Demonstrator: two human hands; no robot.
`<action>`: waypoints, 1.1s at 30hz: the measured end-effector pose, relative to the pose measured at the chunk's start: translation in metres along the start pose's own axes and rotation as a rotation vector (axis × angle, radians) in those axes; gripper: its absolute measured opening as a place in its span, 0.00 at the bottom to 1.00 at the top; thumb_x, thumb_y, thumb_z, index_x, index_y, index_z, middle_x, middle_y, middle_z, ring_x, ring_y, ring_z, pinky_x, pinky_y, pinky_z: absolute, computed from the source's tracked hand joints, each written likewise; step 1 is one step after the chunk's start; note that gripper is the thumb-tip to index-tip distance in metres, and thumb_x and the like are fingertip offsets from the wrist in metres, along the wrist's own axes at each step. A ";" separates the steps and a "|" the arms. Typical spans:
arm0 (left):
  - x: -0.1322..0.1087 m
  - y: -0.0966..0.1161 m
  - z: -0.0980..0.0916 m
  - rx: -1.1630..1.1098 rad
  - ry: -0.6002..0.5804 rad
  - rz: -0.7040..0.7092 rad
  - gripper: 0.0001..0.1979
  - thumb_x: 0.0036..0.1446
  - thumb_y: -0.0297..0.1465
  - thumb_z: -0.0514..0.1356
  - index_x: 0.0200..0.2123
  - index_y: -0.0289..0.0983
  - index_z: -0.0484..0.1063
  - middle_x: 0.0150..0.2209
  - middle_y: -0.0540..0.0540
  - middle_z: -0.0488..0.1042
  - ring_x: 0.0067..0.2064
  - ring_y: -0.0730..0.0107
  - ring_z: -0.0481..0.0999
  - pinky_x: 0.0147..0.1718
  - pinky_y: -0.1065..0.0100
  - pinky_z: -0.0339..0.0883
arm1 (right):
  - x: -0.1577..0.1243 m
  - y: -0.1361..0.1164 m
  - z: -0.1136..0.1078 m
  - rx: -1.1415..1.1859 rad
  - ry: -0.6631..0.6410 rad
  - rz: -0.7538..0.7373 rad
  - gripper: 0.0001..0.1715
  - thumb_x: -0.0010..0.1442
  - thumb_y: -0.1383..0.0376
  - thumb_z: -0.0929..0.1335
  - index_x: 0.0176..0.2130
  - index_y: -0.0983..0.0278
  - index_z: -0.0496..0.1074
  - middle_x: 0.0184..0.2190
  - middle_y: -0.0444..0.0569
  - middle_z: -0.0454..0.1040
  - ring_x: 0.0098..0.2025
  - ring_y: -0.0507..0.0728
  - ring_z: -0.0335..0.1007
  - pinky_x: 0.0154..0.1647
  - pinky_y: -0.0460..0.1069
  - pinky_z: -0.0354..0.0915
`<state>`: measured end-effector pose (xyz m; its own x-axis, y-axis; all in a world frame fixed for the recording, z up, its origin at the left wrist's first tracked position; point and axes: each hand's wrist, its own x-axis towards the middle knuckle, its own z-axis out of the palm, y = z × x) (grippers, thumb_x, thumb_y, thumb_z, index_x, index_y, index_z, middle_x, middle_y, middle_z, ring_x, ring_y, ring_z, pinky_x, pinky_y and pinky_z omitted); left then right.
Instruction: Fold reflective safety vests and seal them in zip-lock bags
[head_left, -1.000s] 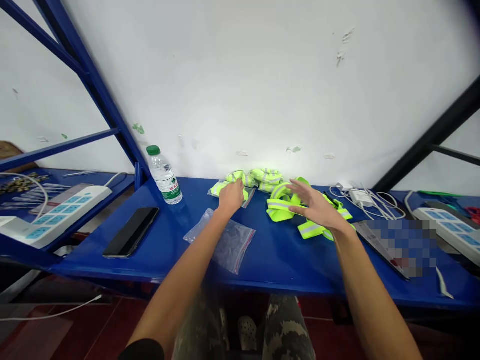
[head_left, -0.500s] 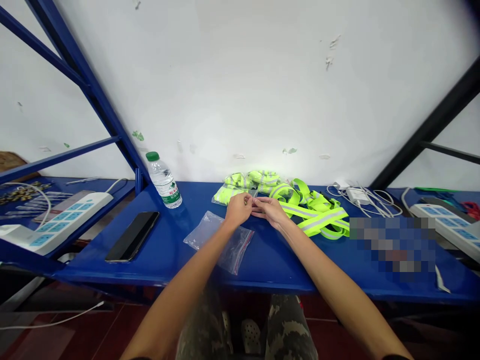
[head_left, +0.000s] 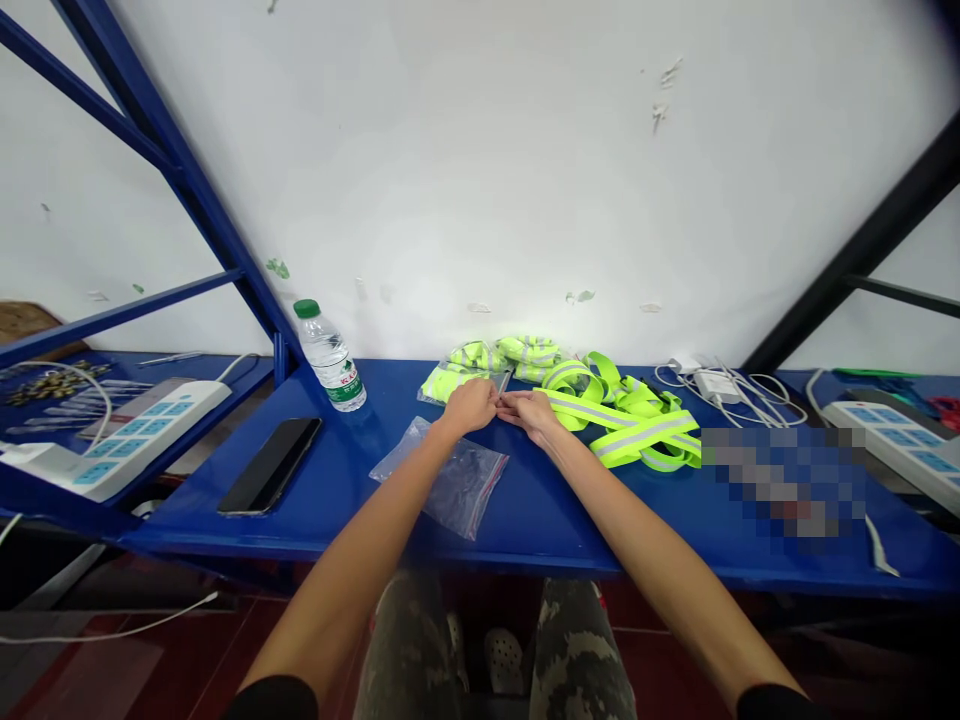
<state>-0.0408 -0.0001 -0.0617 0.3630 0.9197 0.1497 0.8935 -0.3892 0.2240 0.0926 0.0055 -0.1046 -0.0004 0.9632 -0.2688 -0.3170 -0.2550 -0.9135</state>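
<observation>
My left hand [head_left: 471, 405] and my right hand [head_left: 529, 413] meet at the fingertips over the blue shelf, pinched close together. Anything between the fingers is too small to make out. Just behind them lies a pile of folded neon-yellow reflective vests [head_left: 502, 352], some in clear bags. To the right of my right hand sprawls a neon-yellow reflective vest [head_left: 622, 420] with silver stripes. Below my left wrist lies an empty-looking clear zip bag [head_left: 457, 480] with a red seal line.
A water bottle [head_left: 330, 360] with a green cap and a black smartphone [head_left: 270, 465] stand at left on the blue metal shelf [head_left: 300, 520]. White power strips [head_left: 127, 440] sit at both sides, and a white charger with cables [head_left: 716, 385] lies at the back right. A pixelated patch [head_left: 784, 480] covers the shelf at right.
My hands have come together from apart, with the right hand no longer spread over the yellow vest. That vest now lies more stretched out, and the view has shifted slightly.
</observation>
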 end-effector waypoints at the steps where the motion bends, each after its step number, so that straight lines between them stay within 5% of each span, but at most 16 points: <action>1: -0.002 -0.002 -0.002 -0.009 0.007 0.011 0.08 0.58 0.28 0.53 0.36 0.38 0.72 0.38 0.42 0.76 0.41 0.59 0.75 0.39 0.63 0.66 | -0.001 -0.001 0.001 0.000 -0.020 -0.001 0.07 0.53 0.72 0.73 0.27 0.66 0.71 0.20 0.46 0.74 0.23 0.50 0.72 0.27 0.45 0.74; 7: -0.022 0.005 -0.010 -0.212 0.158 0.113 0.10 0.64 0.32 0.49 0.38 0.37 0.69 0.38 0.44 0.74 0.39 0.64 0.72 0.40 0.65 0.65 | -0.018 -0.015 -0.006 0.034 -0.172 -0.106 0.09 0.51 0.65 0.75 0.29 0.63 0.72 0.25 0.43 0.75 0.29 0.51 0.73 0.35 0.48 0.74; 11: -0.028 0.014 -0.022 -0.210 0.275 0.074 0.15 0.64 0.42 0.52 0.43 0.38 0.70 0.46 0.43 0.72 0.50 0.57 0.68 0.49 0.59 0.62 | -0.030 -0.024 -0.012 0.067 -0.264 -0.309 0.18 0.45 0.56 0.77 0.30 0.61 0.71 0.27 0.41 0.72 0.32 0.52 0.71 0.38 0.50 0.73; 19: -0.022 0.013 -0.035 -0.372 0.081 -0.001 0.11 0.62 0.36 0.54 0.35 0.37 0.73 0.41 0.44 0.73 0.49 0.59 0.68 0.52 0.61 0.61 | -0.032 -0.019 -0.013 -0.128 -0.315 -0.425 0.22 0.48 0.47 0.74 0.33 0.61 0.71 0.26 0.42 0.71 0.31 0.53 0.70 0.34 0.48 0.70; 23: -0.026 0.019 -0.028 -0.245 0.139 0.025 0.12 0.65 0.35 0.48 0.37 0.36 0.68 0.42 0.41 0.71 0.49 0.58 0.67 0.50 0.59 0.62 | -0.030 -0.011 -0.011 -0.221 -0.198 -0.494 0.16 0.53 0.52 0.71 0.30 0.60 0.67 0.25 0.43 0.71 0.29 0.54 0.71 0.33 0.49 0.69; 28: -0.030 0.021 -0.026 -0.219 0.388 -0.097 0.09 0.66 0.31 0.45 0.37 0.37 0.62 0.39 0.38 0.69 0.43 0.57 0.69 0.43 0.58 0.64 | -0.037 -0.012 -0.030 -0.430 0.078 -0.501 0.10 0.55 0.58 0.66 0.27 0.60 0.63 0.23 0.44 0.70 0.26 0.55 0.71 0.32 0.51 0.69; 30: -0.030 0.022 -0.021 -0.285 0.432 -0.095 0.08 0.65 0.31 0.45 0.36 0.38 0.61 0.37 0.40 0.69 0.42 0.58 0.69 0.43 0.58 0.64 | -0.044 -0.015 -0.037 -0.599 0.154 -0.600 0.10 0.56 0.57 0.66 0.30 0.61 0.66 0.28 0.48 0.73 0.30 0.57 0.72 0.34 0.52 0.70; 33: -0.028 0.029 -0.006 -0.385 0.445 0.019 0.07 0.65 0.30 0.46 0.35 0.39 0.60 0.37 0.42 0.68 0.42 0.61 0.69 0.45 0.60 0.64 | -0.051 -0.015 -0.040 -0.900 0.212 -0.849 0.13 0.57 0.56 0.67 0.37 0.62 0.72 0.48 0.57 0.72 0.48 0.62 0.71 0.50 0.57 0.67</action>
<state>-0.0265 -0.0377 -0.0541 0.1577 0.8346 0.5278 0.6973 -0.4726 0.5389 0.1349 -0.0437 -0.0895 0.0650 0.8403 0.5383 0.6163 0.3904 -0.6839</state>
